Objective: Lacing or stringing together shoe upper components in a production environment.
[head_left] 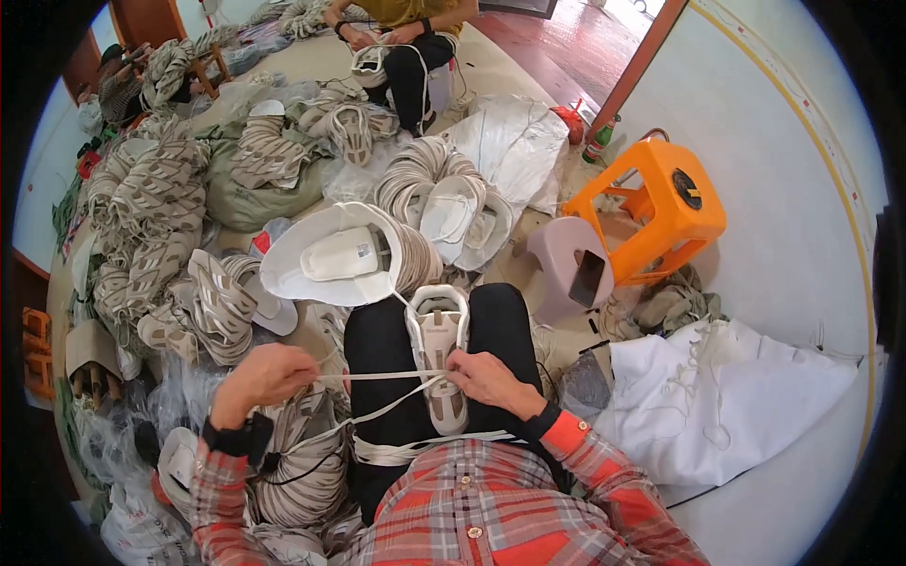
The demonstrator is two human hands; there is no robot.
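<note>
A beige and white shoe upper (436, 341) lies lengthwise on my lap between my black-trousered thighs. My left hand (269, 379), out to the left of it, is closed in a pinch on a flat cream shoelace (377, 375). The lace runs taut from those fingers across to the upper. My right hand (493, 381) is closed on the upper's right edge, where the lace meets it; its fingertips are partly hidden. A bundle of cream laces (401, 451) lies across my lap, with one strand leading up toward the upper.
Stacked uppers (344, 255) stand just ahead, and big heaps of uppers (156, 203) fill the left. To the right are an orange stool (651, 212), a mauve stool (557, 259) with a phone (587, 278), and white cloth (727, 396). A co-worker (401, 38) handles a shoe farther off.
</note>
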